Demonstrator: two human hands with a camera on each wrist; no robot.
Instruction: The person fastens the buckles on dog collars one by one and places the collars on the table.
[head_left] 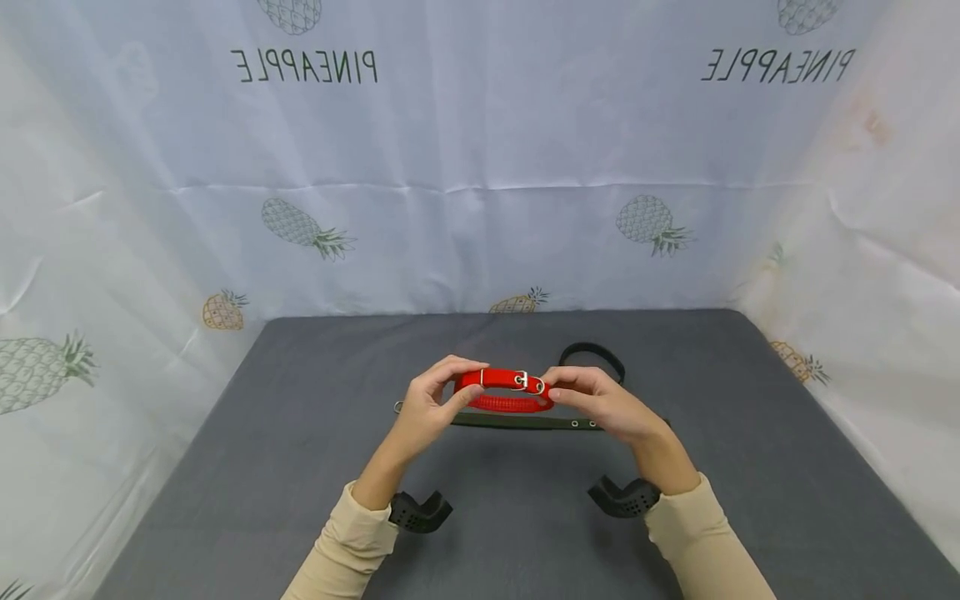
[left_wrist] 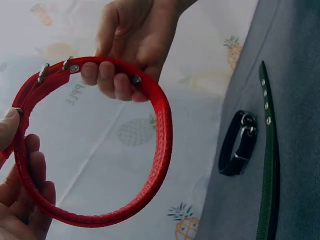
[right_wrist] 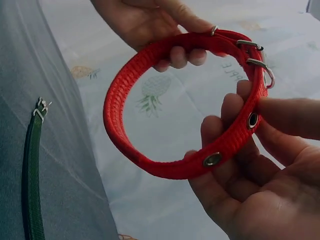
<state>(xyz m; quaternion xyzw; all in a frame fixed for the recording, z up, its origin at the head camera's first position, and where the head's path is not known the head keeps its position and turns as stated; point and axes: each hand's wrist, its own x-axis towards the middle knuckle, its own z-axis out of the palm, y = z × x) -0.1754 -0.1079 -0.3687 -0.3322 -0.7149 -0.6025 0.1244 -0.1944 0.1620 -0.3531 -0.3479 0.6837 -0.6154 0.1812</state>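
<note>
Both hands hold up a red collar (head_left: 504,404), buckled into a ring, above the table. My left hand (head_left: 429,402) pinches its left side, with the thumb by a metal loop and the fingers inside the ring. On the other side my right hand (head_left: 603,402) grips the band just past the buckle, fingers curled through the ring. The silver buckle (right_wrist: 250,45) and a D-ring (right_wrist: 262,70) show in the right wrist view, along with metal eyelets (right_wrist: 212,159) in the strap. Below the hands a green collar (head_left: 517,422) lies stretched out flat.
A black collar (left_wrist: 239,145), fastened in a loop, lies on the grey table (head_left: 315,467) behind the green one. White cloth (head_left: 480,250) printed with pineapples hangs around the back and sides. A black wrist mount (head_left: 420,512) sits on each forearm.
</note>
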